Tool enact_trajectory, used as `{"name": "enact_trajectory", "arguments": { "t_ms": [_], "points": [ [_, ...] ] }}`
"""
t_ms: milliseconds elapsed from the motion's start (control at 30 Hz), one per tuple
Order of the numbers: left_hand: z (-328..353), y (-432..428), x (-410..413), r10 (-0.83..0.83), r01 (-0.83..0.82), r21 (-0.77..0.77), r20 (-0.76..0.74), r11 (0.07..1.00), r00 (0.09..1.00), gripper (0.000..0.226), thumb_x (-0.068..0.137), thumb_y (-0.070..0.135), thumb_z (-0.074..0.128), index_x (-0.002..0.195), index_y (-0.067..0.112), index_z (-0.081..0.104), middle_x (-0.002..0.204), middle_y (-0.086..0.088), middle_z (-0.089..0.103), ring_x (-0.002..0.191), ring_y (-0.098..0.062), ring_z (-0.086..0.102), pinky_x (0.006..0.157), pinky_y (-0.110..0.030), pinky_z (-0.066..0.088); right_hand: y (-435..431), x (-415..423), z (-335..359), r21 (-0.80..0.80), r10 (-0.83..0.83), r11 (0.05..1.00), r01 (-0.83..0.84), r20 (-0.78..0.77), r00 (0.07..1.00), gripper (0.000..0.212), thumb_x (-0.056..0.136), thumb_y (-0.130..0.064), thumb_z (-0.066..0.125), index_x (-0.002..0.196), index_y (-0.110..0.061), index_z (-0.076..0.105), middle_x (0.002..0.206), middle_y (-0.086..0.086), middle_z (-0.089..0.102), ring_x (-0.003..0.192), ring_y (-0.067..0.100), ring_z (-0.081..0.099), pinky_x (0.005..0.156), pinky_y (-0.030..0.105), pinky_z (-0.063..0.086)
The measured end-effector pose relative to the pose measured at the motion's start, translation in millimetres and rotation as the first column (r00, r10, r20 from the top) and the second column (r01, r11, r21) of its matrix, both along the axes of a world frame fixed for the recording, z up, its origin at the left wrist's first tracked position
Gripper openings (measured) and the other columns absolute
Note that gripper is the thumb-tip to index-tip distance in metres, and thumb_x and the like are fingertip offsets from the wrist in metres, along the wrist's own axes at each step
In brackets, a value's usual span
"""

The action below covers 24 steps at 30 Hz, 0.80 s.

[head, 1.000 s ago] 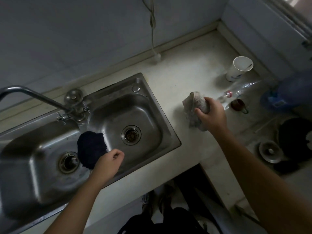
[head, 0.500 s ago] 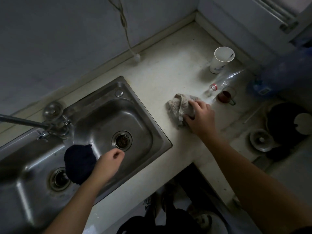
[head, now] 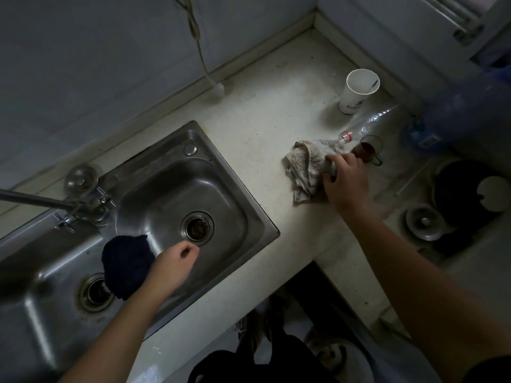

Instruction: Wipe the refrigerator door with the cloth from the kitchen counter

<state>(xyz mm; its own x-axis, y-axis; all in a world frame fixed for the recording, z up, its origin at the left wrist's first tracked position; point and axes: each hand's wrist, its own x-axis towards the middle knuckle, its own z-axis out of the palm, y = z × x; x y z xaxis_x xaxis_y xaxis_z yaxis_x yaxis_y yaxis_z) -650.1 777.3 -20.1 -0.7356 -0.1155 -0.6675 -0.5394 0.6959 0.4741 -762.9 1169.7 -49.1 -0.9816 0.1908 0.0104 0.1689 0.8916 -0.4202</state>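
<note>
Cloth (head: 307,167) on counter (head: 262,111), apparently gripped by right hand (head: 347,182).

One head-worn view — steeply down, close over the sink (head: 177,194).

No legible text, brand, number or sign found. The cup (head: 358,91) carries a dark printed mark near its base, too small and dim to read. The blue jug (head: 453,117) bears a pale label (head: 427,139) (blurred, characters not resolvable). The bottle (head: 370,124) shows a red band at its neck, without readable lettering.
</note>
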Motion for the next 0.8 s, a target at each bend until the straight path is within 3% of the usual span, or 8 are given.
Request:
{"name": "enact_trajectory", "arguments": {
  "t_ms": [233,367,567,633,700,800],
  "points": [
    [1,0,7,0.004,-0.004,-0.025,-0.01,1.0,1.0,0.02,0.097,0.037,0.052,0.085,0.029,0.065,0.086,0.002,0.071,0.088,-0.018,0.068,0.085,-0.04,0.054,14,-5,2,-0.073,0.04,0.996,-0.041,-0.015,0.999,0.046,0.083,-0.007,0.069,0.129,-0.012,0.064,0.13,0.011,0.062,0.122,0.033,0.052,0.102,0.044,0.048],
    [3,0,14,0.019,-0.019,-0.018,-0.019,1.0,1.0,0.019,0.097,0.036,0.053,0.086,0.028,0.066,0.089,0.002,0.072,0.088,-0.018,0.069,0.086,-0.04,0.054,0,12,10,-0.111,-0.026,0.994,0.017,-0.079,0.997,0.036,0.089,-0.016,0.066,0.124,-0.009,0.065,0.125,0.012,0.063,0.116,0.032,0.055,0.095,0.039,0.047],
    [1,1,31,0.032,-0.033,-0.014,-0.028,0.999,0.999,0.017,0.097,0.035,0.053,0.086,0.029,0.066,0.089,0.003,0.072,0.088,-0.017,0.069,0.085,-0.041,0.054,-3,19,14,-0.159,0.073,0.986,-0.038,0.217,0.974,0.065,0.091,-0.029,0.069,0.148,-0.013,0.043,0.155,0.008,0.04,0.144,0.03,0.034,0.118,0.048,0.035],
    [4,2,38,0.036,-0.036,-0.005,-0.033,0.999,0.999,0.017,0.096,0.034,0.054,0.086,0.028,0.066,0.088,0.001,0.072,0.087,-0.019,0.069,0.084,-0.041,0.055,-3,18,25,-0.24,0.066,0.971,-0.017,0.196,0.978,0.053,0.092,-0.023,0.068,0.139,-0.006,0.052,0.143,0.014,0.051,0.135,0.032,0.044,0.113,0.046,0.039],
    [6,1,49,0.063,-0.063,0.015,-0.031,0.998,0.997,0.018,0.096,0.033,0.054,0.085,0.027,0.067,0.087,-0.001,0.073,0.086,-0.021,0.07,0.084,-0.043,0.055,-5,20,35,-0.334,-0.011,0.941,0.06,0.147,0.989,0.036,0.092,-0.018,0.067,0.123,0.0,0.062,0.117,0.014,0.063,0.111,0.031,0.058,0.098,0.043,0.047],
    [8,0,70,0.107,-0.106,0.026,-0.064,0.994,0.992,0.018,0.095,0.03,0.056,0.083,0.024,0.068,0.086,-0.003,0.074,0.084,-0.025,0.071,0.084,-0.045,0.055,-10,52,38,-0.498,-0.125,0.847,0.184,0.15,0.981,0.024,0.093,-0.022,0.066,0.113,-0.009,0.071,0.1,0.006,0.071,0.093,0.023,0.066,0.088,0.039,0.053]
  ]
}}
